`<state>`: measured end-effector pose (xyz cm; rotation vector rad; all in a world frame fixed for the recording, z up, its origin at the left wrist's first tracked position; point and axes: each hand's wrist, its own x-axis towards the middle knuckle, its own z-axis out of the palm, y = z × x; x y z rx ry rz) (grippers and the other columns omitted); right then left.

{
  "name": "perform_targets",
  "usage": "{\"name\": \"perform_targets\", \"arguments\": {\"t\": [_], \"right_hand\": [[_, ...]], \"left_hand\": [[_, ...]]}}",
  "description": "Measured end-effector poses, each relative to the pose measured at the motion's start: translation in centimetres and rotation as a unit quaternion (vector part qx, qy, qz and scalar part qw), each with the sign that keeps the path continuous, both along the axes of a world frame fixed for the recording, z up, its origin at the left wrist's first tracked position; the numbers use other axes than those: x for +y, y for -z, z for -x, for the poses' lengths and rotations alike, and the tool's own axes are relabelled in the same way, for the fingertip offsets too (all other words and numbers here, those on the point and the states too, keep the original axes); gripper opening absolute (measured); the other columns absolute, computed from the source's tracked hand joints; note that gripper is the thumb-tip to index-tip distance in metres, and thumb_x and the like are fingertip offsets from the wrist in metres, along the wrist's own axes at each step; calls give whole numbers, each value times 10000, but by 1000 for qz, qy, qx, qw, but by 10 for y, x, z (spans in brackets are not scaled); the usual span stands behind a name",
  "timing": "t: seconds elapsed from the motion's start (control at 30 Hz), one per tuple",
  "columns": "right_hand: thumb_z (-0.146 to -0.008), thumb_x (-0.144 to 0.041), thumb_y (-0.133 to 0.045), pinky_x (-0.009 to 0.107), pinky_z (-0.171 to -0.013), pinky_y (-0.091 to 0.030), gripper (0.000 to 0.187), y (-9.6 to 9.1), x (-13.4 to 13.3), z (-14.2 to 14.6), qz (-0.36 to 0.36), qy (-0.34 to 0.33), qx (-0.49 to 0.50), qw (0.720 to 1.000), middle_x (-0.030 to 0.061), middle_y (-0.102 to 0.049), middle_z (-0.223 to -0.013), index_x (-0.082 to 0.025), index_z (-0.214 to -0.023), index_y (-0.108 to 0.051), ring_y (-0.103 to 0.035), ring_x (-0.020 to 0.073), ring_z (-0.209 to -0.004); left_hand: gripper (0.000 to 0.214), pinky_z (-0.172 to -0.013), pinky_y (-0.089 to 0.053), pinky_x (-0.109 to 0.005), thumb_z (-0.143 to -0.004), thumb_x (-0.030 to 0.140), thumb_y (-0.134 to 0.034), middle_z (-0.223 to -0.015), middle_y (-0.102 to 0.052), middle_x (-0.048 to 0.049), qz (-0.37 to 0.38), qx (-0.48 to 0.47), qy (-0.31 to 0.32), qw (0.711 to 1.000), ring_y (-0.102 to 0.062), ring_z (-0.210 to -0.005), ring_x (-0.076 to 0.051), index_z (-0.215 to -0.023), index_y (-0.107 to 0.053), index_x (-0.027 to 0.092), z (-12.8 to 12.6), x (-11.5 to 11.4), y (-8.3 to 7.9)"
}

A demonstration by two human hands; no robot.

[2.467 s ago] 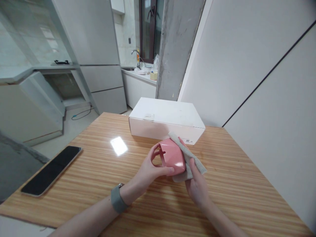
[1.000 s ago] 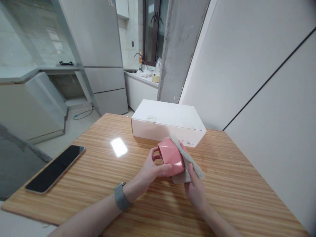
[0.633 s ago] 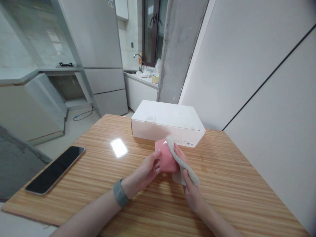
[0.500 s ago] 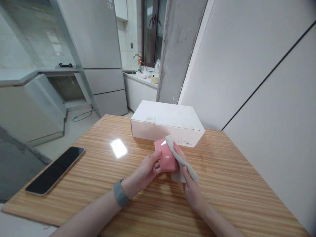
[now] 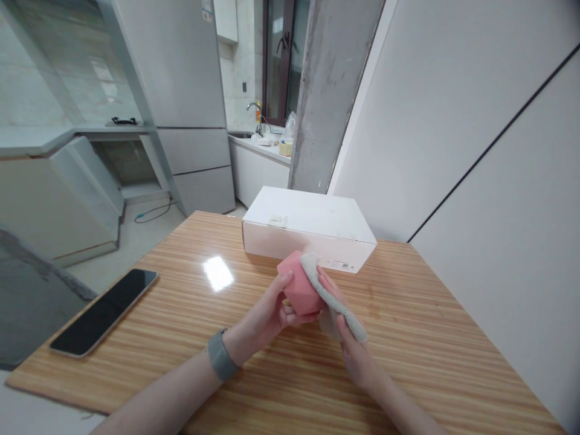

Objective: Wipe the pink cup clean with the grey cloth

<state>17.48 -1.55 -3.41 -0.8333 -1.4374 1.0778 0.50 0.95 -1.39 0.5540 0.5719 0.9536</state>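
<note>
A pink faceted object, its exact kind unclear, is held above the table by my left hand. The thumb lies on its near left face and the fingers curl beneath it. My right hand grips a light grey ribbed cloth between thumb and fingers. The cloth lies against the right side of the pink object and hides that side. A grey band is around my left wrist.
Behind my hands a long white box lies on the wood-grain table. A phone rests face up near the table's left edge. A white wall borders the right side; a fridge stands beyond.
The pink object has turned and tilted slightly in my left hand, showing more of its left faces. The cloth has shifted a little down and right along it with my right hand.
</note>
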Motion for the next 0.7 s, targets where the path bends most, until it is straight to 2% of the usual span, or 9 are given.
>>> {"name": "perform_targets", "arguments": {"t": [0.07, 0.13, 0.2, 0.3, 0.37, 0.43, 0.57, 0.63, 0.7], "right_hand": [[-887, -540, -575, 465, -1217, -194, 443, -2, 3, 1, 56, 30, 92, 994, -7, -562, -1427, -325, -1268, -637, -352, 251, -1435], [-876, -547, -586, 473, -1190, -276, 430, -3, 11, 1, 127, 80, 199, 968, -7, -629, -1352, -318, -1233, -656, -445, 254, -1379], [-865, -536, -600, 495, -1133, -381, 389, -4, 21, -3, 203, 132, 273, 931, 4, -703, -1242, -293, -1152, -695, -543, 276, -1297], [-856, -480, -618, 479, -1040, -496, 307, -8, 31, -10, 286, 170, 311, 890, 16, -763, -1104, -256, -1029, -735, -649, 295, -1164], [-860, -463, -612, 457, -1006, -527, 298, -13, 31, -10, 295, 154, 309, 891, 23, -767, -1093, -243, -1016, -738, -676, 293, -1118], [-865, -484, -594, 455, -992, -534, 327, -19, 26, -6, 301, 120, 306, 895, 39, -773, -1070, -229, -1008, -742, -684, 294, -1101], [-854, -587, -561, 498, -993, -512, 451, -25, 13, 7, 334, 21, 291, 896, 70, -787, -1000, -203, -995, -753, -692, 313, -1067], [-827, -619, -586, 508, -1008, -490, 464, -25, 9, 11, 320, -10, 281, 905, 61, -787, -1001, -220, -997, -753, -688, 316, -1072], [-813, -637, -599, 510, -1030, -468, 466, -24, 8, 12, 307, -21, 271, 912, 52, -786, -1013, -238, -999, -750, -669, 315, -1110]], "left_hand": [[642, -759, -582, -356, -877, 601, -522, -1054, -714, -162, 26, -5, 27, 999, -710, -848, -234, -1291, -565, 113, 2, 2, 0], [732, -738, -578, -363, -849, 679, -483, -982, -721, -172, 39, -3, 51, 998, -711, -783, -241, -1252, -587, 77, 4, 4, 1], [758, -762, -569, -374, -841, 706, -463, -1045, -707, -184, 35, -4, 55, 998, -704, -840, -255, -1256, -583, 83, 5, 4, 1], [657, -852, -536, -373, -847, 618, -549, -1241, -637, -158, -19, 25, 2, 1000, -639, -1058, -267, -1320, -529, 162, 3, 2, 0], [690, -879, -514, -351, -769, 507, -709, -1307, -592, -126, -89, 88, -54, 991, -595, -1123, -267, -1353, -482, 219, 1, -1, -2], [846, -886, -503, -347, -648, 381, -837, -1335, -560, -110, -177, 175, -95, 964, -587, -1116, -271, -1383, -435, 264, -1, -5, -5], [897, -1022, -429, -407, -561, 255, -888, -1381, -511, -96, -357, 305, -137, 872, -515, -1216, -303, -1357, -475, 285, -2, -15, -15], [837, -1071, -385, -433, -561, 243, -881, -1373, -515, -97, -398, 327, -151, 843, -475, -1260, -319, -1318, -524, 272, -3, -18, -19], [820, -1069, -386, -457, -562, 245, -877, -1353, -530, -101, -382, 330, -154, 850, -477, -1254, -328, -1307, -535, 269, -4, -20, -21]]}}
